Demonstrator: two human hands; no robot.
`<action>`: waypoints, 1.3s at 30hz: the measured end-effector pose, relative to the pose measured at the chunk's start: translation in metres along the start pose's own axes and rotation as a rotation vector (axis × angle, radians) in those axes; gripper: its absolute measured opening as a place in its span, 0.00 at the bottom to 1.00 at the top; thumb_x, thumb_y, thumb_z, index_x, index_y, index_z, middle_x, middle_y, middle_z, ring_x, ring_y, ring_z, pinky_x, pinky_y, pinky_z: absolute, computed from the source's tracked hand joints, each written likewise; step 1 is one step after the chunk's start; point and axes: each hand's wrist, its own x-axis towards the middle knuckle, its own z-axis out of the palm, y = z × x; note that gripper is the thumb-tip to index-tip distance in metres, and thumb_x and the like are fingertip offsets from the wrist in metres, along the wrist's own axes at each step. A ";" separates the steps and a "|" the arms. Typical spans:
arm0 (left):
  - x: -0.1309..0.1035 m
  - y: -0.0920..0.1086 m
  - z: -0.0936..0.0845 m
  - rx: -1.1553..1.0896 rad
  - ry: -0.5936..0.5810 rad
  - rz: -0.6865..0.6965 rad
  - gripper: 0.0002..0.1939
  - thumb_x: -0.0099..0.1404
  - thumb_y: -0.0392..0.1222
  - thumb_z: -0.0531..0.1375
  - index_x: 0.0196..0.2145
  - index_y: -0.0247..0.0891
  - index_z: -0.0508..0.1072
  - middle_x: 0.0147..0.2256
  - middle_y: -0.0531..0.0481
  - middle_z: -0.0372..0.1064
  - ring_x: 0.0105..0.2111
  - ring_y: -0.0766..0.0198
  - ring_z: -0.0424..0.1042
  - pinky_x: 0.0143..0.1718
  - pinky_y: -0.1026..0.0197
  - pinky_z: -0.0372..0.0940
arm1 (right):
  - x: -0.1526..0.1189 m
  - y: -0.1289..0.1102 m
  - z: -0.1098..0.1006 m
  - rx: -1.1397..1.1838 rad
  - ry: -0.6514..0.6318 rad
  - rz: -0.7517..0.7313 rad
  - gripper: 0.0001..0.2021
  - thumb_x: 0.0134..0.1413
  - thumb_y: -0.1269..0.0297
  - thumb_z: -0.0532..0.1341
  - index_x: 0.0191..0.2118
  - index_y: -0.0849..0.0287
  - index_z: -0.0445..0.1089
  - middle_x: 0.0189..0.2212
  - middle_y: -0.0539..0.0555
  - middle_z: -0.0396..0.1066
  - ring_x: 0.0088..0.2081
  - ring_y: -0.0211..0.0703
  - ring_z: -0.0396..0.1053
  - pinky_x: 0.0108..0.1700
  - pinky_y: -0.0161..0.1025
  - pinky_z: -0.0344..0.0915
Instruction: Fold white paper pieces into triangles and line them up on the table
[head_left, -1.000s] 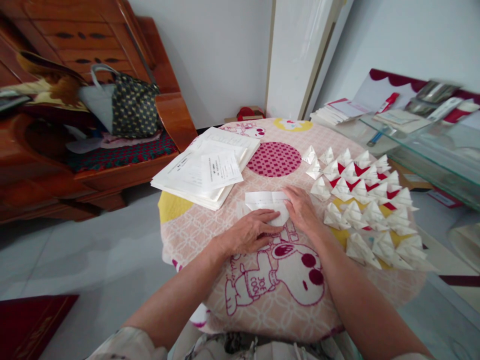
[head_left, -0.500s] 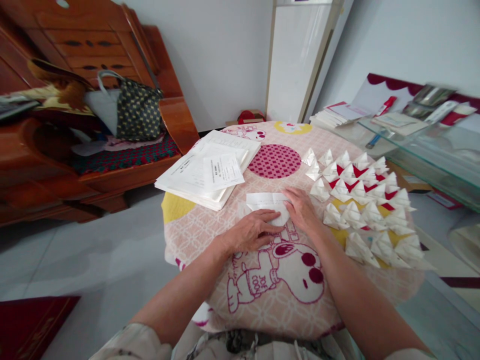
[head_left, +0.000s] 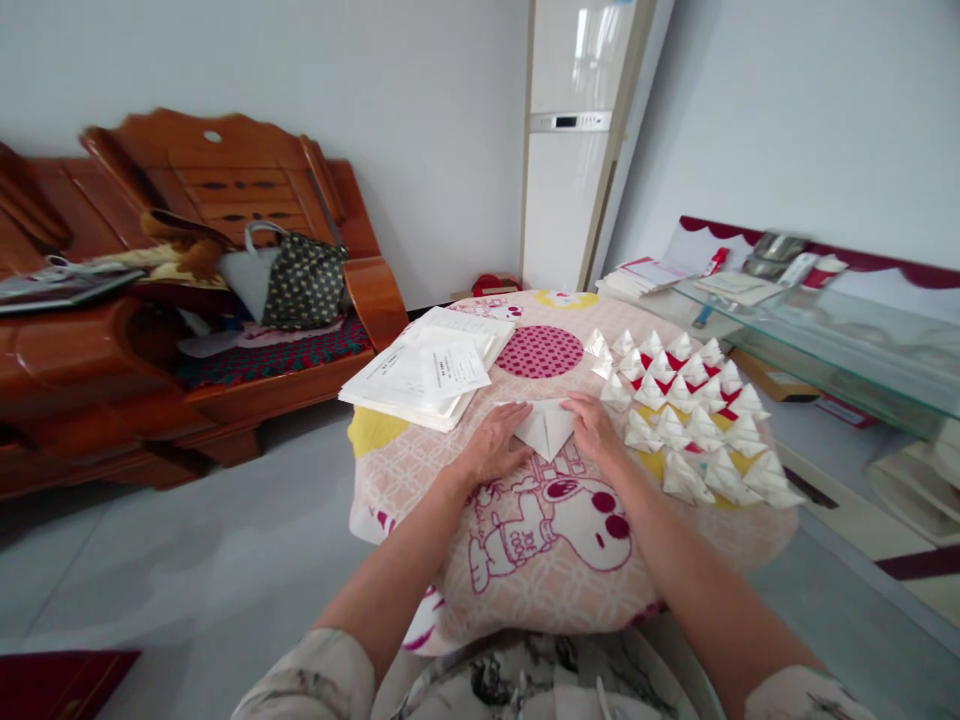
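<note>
A white sheet of paper (head_left: 546, 428), folded to a downward-pointing triangle, lies on the patterned tablecloth (head_left: 442, 480) in front of me. My left hand (head_left: 496, 442) grips its left side, fingers over the upper left edge and thumb lower down. At the upper right corner my right hand (head_left: 594, 424) has its fingers curled closed on the paper. Several folded paper pieces (head_left: 705, 425) with pointed tips stand in rows to the right of my right hand. A stack of printed paper sheets (head_left: 390, 375) rests beyond my left hand.
On the right stands a glass-topped table (head_left: 847, 345) with papers (head_left: 637, 277) and metal bowls (head_left: 772, 255). A wooden sofa (head_left: 247, 180) on the left bears a dark patterned bag (head_left: 306, 285). A tall white cabinet-like unit (head_left: 562, 200) stands against the back wall.
The paper's lower edge has gone from a blunt shape to a point. My left hand has moved from across its front to its left side. The view has tilted up.
</note>
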 end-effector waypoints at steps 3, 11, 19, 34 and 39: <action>0.000 -0.005 0.002 0.030 -0.001 -0.062 0.36 0.61 0.43 0.63 0.65 0.35 0.60 0.63 0.37 0.61 0.65 0.47 0.59 0.66 0.41 0.55 | -0.003 0.001 0.001 0.006 0.016 0.046 0.21 0.47 0.77 0.52 0.44 0.59 0.76 0.50 0.61 0.73 0.55 0.52 0.68 0.62 0.54 0.62; 0.002 -0.003 -0.001 0.039 0.039 -0.123 0.34 0.60 0.41 0.64 0.63 0.35 0.64 0.62 0.38 0.64 0.64 0.47 0.61 0.67 0.43 0.55 | -0.009 -0.005 -0.002 0.054 0.020 0.144 0.24 0.47 0.76 0.53 0.48 0.56 0.75 0.52 0.58 0.74 0.57 0.51 0.68 0.63 0.54 0.61; 0.001 -0.006 -0.001 0.053 0.072 -0.147 0.33 0.59 0.37 0.63 0.62 0.36 0.64 0.61 0.39 0.65 0.64 0.48 0.61 0.67 0.42 0.55 | -0.010 -0.012 -0.003 0.041 0.009 0.142 0.26 0.44 0.77 0.54 0.50 0.59 0.75 0.53 0.60 0.74 0.57 0.51 0.68 0.63 0.53 0.61; 0.002 -0.002 -0.005 0.039 0.099 -0.159 0.29 0.56 0.32 0.62 0.57 0.34 0.70 0.54 0.39 0.72 0.56 0.51 0.69 0.60 0.47 0.63 | -0.011 -0.017 -0.003 0.058 0.084 0.169 0.21 0.38 0.78 0.54 0.40 0.58 0.75 0.44 0.58 0.76 0.49 0.49 0.71 0.56 0.49 0.66; 0.004 -0.002 -0.009 0.039 0.141 -0.218 0.17 0.55 0.30 0.61 0.44 0.34 0.75 0.42 0.43 0.75 0.45 0.54 0.74 0.51 0.50 0.68 | -0.011 -0.015 -0.003 0.056 0.140 0.193 0.13 0.38 0.75 0.56 0.32 0.56 0.72 0.37 0.55 0.77 0.43 0.49 0.73 0.50 0.48 0.68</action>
